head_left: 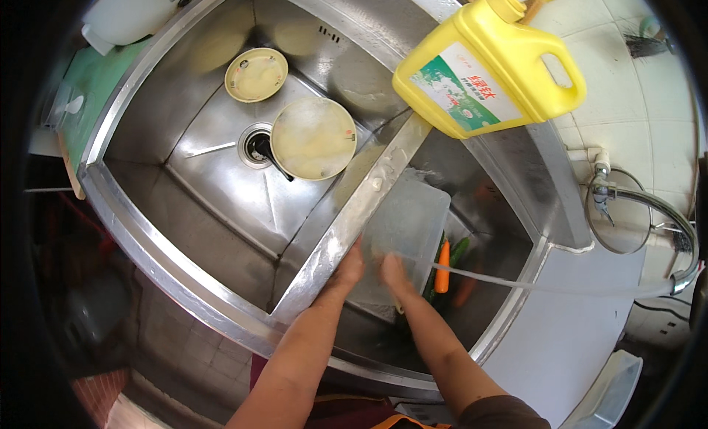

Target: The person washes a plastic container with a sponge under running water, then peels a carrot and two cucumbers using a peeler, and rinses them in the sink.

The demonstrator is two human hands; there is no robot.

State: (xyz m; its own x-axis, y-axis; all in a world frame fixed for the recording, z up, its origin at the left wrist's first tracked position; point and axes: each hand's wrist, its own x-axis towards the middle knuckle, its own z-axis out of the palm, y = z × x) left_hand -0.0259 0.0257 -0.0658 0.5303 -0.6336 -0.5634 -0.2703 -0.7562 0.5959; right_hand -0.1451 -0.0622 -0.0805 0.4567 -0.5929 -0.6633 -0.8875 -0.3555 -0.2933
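In the right basin, a translucent plastic container or lid (pixel 412 219) lies tilted beside the steel divider (pixel 343 224). My left hand (pixel 349 266) is at its left edge, close against the divider, with the fingertips partly hidden. My right hand (pixel 392 271) rests on or just over its surface; whether it holds something is unclear. A stream of water (pixel 487 275) from the hose at the right reaches the container near my right hand. A carrot (pixel 442 268) and green cucumbers (pixel 458 252) lie to the right, partly under the container.
The left basin (pixel 215 197) holds a small yellow bowl (pixel 256 75), a larger yellow plate (pixel 313 139), a black utensil (pixel 276 162) and a white stick (pixel 211 149) near the drain. A yellow detergent jug (pixel 487 69) stands at the back rim. A flexible metal hose (pixel 664 202) arches at the right.
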